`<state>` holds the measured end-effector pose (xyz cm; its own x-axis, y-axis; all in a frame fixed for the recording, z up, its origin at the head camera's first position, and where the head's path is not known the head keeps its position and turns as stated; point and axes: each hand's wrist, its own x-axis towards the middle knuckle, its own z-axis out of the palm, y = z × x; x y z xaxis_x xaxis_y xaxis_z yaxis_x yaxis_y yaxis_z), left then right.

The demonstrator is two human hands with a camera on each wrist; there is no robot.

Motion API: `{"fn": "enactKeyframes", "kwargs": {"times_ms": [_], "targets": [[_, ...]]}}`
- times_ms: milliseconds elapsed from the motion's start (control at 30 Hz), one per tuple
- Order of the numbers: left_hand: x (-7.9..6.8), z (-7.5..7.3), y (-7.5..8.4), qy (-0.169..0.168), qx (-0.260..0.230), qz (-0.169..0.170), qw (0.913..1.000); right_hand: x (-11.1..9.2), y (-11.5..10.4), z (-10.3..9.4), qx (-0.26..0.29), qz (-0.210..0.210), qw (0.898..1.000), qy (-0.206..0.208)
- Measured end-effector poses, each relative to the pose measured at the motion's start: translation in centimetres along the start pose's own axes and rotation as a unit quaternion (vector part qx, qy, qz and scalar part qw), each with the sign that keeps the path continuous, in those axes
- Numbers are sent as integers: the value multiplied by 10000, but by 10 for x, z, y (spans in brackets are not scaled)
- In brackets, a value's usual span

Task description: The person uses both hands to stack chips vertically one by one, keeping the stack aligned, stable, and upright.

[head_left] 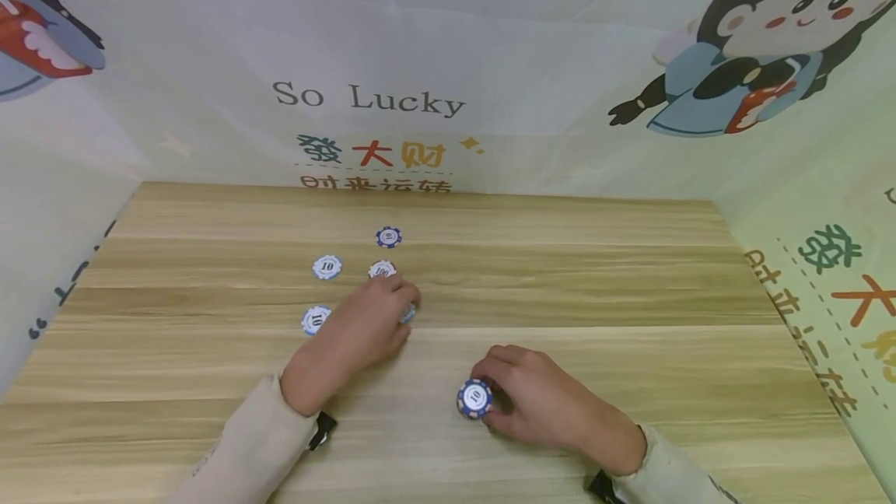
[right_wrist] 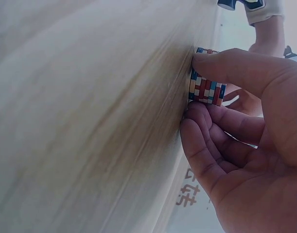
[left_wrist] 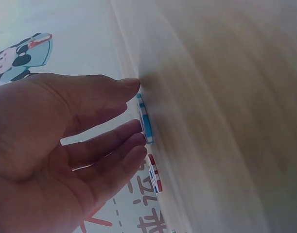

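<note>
On the table, my left hand (head_left: 364, 319) curves over a light blue and white poker chip (head_left: 408, 313). In the left wrist view, its thumb and fingertips are at the edges of this chip (left_wrist: 145, 119). Just beyond lies a red and white poker chip (left_wrist: 155, 174), marked 100 in the head view. My right hand (head_left: 539, 395) grips a stack of poker chips (head_left: 475, 399) between thumb and fingers; a blue chip marked 10 tops it. Seen from the right wrist, the stack (right_wrist: 206, 90) shows several colours and stands against the wood.
Two pale blue poker chips marked 10 lie left of my left hand, one farther back (head_left: 327, 267) and one nearer (head_left: 316, 320). A dark blue chip (head_left: 388, 237) lies toward the back of the wooden table (head_left: 595, 271). Printed cloth walls (head_left: 532, 99) border the table's back and sides.
</note>
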<state>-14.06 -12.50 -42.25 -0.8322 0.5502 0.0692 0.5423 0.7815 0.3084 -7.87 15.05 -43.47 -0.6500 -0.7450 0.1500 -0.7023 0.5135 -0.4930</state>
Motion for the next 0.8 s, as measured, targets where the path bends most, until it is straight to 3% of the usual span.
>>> {"fn": "enactKeyframes", "kwargs": {"times_ms": [800], "targets": [[1, 2, -7, 203, -19, -9, 9998, 0, -1, 0, 2, 50, 10000, -23]]}}
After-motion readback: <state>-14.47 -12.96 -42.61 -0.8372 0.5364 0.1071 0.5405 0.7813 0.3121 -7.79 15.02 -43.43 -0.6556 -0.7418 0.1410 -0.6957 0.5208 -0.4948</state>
